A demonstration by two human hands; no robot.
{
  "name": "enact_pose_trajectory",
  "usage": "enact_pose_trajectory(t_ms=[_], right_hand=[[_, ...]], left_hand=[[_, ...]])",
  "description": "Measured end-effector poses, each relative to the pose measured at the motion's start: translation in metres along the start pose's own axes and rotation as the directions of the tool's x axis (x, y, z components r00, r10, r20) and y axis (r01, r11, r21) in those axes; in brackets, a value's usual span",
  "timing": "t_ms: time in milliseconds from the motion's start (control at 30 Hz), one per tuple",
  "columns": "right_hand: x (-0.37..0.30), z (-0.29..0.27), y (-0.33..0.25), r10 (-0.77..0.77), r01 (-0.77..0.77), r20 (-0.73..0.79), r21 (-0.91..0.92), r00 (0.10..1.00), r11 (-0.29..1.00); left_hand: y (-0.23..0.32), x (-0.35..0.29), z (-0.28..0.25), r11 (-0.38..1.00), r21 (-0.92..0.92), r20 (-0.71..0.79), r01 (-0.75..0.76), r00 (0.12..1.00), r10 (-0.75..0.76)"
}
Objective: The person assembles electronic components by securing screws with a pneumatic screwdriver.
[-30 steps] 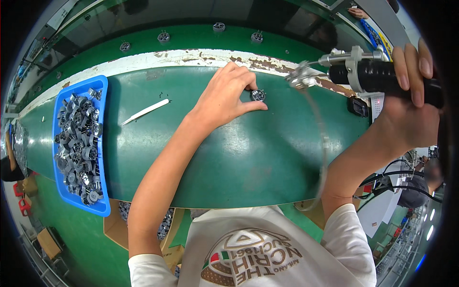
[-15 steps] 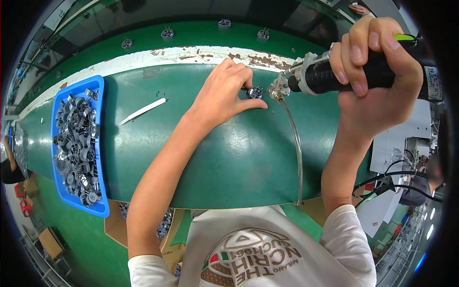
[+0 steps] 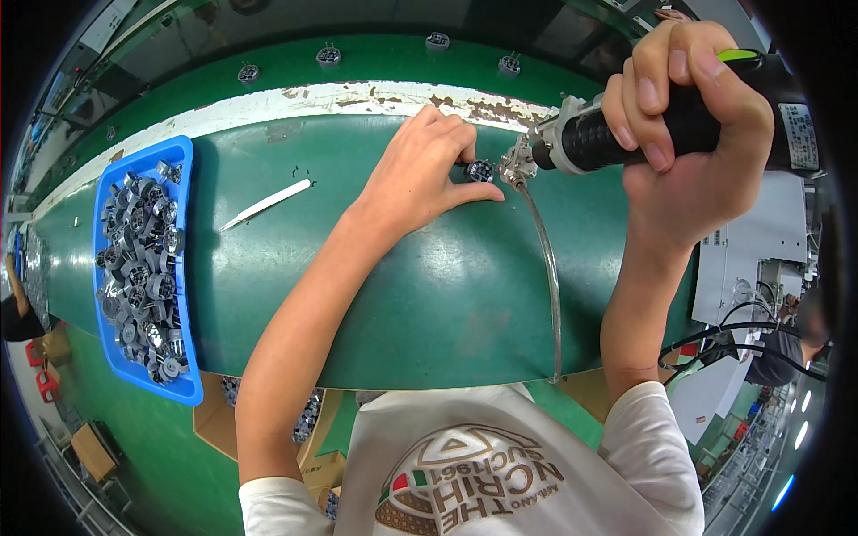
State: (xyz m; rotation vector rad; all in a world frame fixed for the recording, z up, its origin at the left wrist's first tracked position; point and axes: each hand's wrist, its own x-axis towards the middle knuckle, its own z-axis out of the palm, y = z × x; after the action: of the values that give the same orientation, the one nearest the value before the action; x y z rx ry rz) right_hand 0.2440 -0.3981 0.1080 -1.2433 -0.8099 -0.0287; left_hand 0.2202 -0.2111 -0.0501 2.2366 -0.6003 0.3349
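My left hand [image 3: 420, 170] is closed on a small round grey part with a dark, cluttered top [image 3: 481, 171], its thumb on the near side and fingers on the far side. The part rests at the green bench top. In my raised right hand [image 3: 697, 134] is a black electric screwdriver [image 3: 585, 141], fingers wrapped round its body. Its metal nose [image 3: 518, 161] stands just right of the part; whether they touch I cannot tell. From the nose, a clear hose [image 3: 551, 277] hangs toward the bench's near edge.
A blue tray [image 3: 189, 268] heaped with similar grey parts stands at the left. White tweezers [image 3: 268, 205] and several tiny dark screws [image 3: 301, 170] lie on the bench [image 3: 429, 304]. Beyond a chipped white rail [image 3: 357, 96], several parts sit on a green conveyor [image 3: 384, 58]. Cardboard boxes [image 3: 214, 424] stand below.
The screwdriver and my right hand have shifted slightly left. My left hand and its part have edged right. Parts on the far conveyor have travelled right.
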Motion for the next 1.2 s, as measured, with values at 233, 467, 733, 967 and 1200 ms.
enact_pose_trajectory(t_ms=[233,467,733,967,1200], right_hand=[[0.013,0.034,0.01,-0.012,-0.034,-0.233,-0.193,0.972,0.981],[0.018,0.041,0.011,0.068,-0.12,-0.406,-0.104,0.911,0.987],[-0.013,-0.035,-0.064,-0.17,0.137,0.105,0.269,0.98,0.953],[-0.015,-0.043,-0.059,-0.113,0.113,-0.01,0.098,0.994,0.989],[-0.011,-0.031,-0.057,-0.128,0.128,-0.092,-0.013,0.987,0.992]], left_hand=[[-0.003,0.0,0.003,1.0,0.003,-0.012,0.02,1.0,-0.019],[-0.002,0.002,-0.003,0.999,0.042,-0.03,0.016,0.999,-0.015],[0.012,-0.03,-0.042,0.949,0.295,-0.105,-0.111,0.984,0.147],[0.011,-0.154,-0.214,0.659,0.606,-0.526,0.445,0.846,-0.086],[0.006,-0.212,-0.188,0.316,0.712,-0.538,0.627,0.777,-0.328]])
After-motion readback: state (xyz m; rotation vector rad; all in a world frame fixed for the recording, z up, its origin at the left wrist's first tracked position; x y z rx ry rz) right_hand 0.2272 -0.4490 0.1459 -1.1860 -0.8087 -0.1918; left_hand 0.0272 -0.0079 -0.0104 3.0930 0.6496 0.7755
